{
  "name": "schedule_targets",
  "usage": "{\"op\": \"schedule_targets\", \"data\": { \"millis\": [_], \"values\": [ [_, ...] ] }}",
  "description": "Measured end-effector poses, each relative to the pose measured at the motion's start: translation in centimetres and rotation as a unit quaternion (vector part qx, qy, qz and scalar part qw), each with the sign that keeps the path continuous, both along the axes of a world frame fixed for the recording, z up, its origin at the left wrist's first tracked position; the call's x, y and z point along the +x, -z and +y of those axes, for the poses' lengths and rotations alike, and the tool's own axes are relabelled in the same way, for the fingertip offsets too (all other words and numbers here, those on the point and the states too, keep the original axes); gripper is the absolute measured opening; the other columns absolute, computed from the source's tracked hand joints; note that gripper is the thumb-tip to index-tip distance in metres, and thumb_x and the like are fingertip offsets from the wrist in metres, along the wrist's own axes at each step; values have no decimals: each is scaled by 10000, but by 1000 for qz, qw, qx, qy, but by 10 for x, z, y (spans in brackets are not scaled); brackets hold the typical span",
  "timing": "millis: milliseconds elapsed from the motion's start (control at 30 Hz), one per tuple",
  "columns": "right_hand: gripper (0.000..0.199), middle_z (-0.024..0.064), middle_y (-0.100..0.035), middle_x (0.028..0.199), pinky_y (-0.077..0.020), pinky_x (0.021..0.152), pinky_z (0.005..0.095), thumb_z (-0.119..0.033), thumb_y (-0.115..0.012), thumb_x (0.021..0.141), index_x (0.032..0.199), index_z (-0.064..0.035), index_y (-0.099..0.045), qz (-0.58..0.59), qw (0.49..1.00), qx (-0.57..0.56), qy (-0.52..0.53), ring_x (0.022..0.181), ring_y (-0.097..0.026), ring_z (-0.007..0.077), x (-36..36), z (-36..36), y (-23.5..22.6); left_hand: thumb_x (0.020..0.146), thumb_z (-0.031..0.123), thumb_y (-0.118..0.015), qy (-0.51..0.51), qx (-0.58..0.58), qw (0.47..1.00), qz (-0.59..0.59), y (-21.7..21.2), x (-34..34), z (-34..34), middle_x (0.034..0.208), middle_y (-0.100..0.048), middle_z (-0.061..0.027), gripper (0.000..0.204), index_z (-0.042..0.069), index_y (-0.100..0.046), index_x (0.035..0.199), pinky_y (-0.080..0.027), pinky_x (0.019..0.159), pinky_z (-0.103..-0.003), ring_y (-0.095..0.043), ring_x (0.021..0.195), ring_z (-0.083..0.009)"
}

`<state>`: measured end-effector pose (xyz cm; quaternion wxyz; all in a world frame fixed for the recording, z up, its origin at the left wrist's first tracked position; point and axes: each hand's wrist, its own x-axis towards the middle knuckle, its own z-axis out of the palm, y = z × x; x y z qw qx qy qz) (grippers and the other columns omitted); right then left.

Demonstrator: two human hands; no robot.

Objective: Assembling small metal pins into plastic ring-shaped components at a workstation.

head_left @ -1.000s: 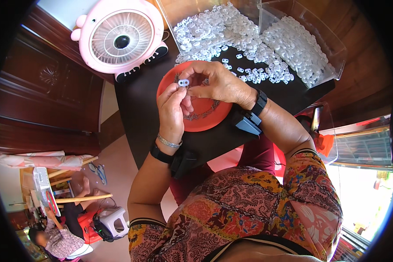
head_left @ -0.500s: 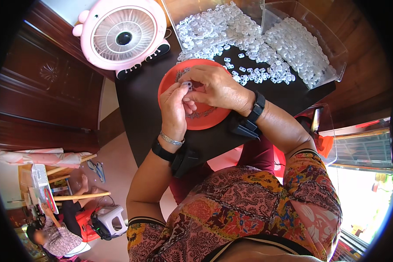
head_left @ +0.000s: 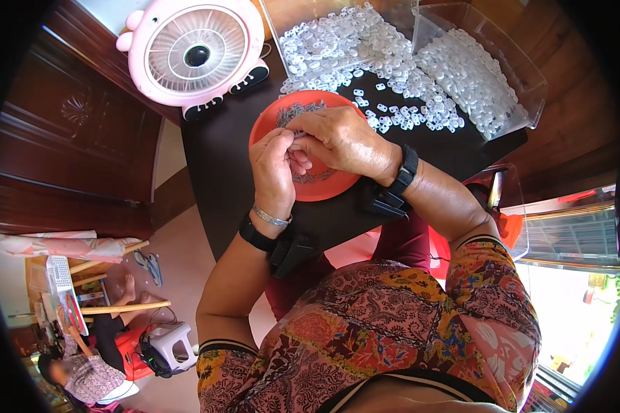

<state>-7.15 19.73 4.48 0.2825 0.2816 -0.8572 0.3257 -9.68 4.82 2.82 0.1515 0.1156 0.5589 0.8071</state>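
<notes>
Over a shallow orange-red bowl (head_left: 334, 191) on the dark table, my two hands meet at the fingertips. My left hand (head_left: 274, 168) pinches a small two-holed translucent plastic piece, now almost wholly covered by fingers. The fingers of my right hand (head_left: 346, 141) close in at the same spot; what they grip is hidden. Thin grey metal pieces, which look like small screws (head_left: 300, 112), lie in the bowl, with more of them below my hands. Just beyond the bowl, two-holed whitish plastic pieces (head_left: 430, 103) lie loose on the table.
A pink animal-shaped fan (head_left: 151, 62) stands at the far left. Two clear bins hold many plastic pieces: one (head_left: 275, 34) at the back, another (head_left: 537, 103) at the far right. Lower left, another person (head_left: 103, 375) sits near a grey-white stool (head_left: 176, 347).
The plastic piece, with its dark holes visible before, is now mostly covered by my fingers. My right fingers have shifted slightly over it, and more grey metal pieces show at the bowl's far side.
</notes>
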Motion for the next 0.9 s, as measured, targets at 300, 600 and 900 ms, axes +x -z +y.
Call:
{"op": "schedule_targets", "data": {
  "millis": [300, 600, 900],
  "values": [
    [157, 110, -640, 780, -506, 641, 370, -115, -654, 763, 894, -36, -620, -5, 1000, -1, 16, 713, -632, 294, 2, -2, 0, 890, 182, -460, -17, -15, 999, 32, -3, 4, 1, 600, -564, -51, 254, 6, -594, 766, -387, 430, -204, -500, 457, -102],
    [173, 122, -652, 766, -519, 577, 323, -117, -706, 759, 914, -52, -667, 120, 977, -7, 179, 653, -643, 263, 3, 31, -32, 900, 215, -462, -18, -26, 997, 77, -9, 1, 0, 571, -501, -13, 277, 12, -588, 761, -342, 434, -203, -479, 477, -96],
    [368, 213, -589, 1135, -451, 910, 385, -163, -651, 780, 1129, -52, -616, 158, 800, 77, 574, 1084, -545, 350, 22, 158, -108, 896, 184, -478, -11, -38, 995, 96, -7, -4, -2, 581, -507, -10, 248, 18, -599, 759, -344, 436, -196, -472, 478, -82]
  ]
}}
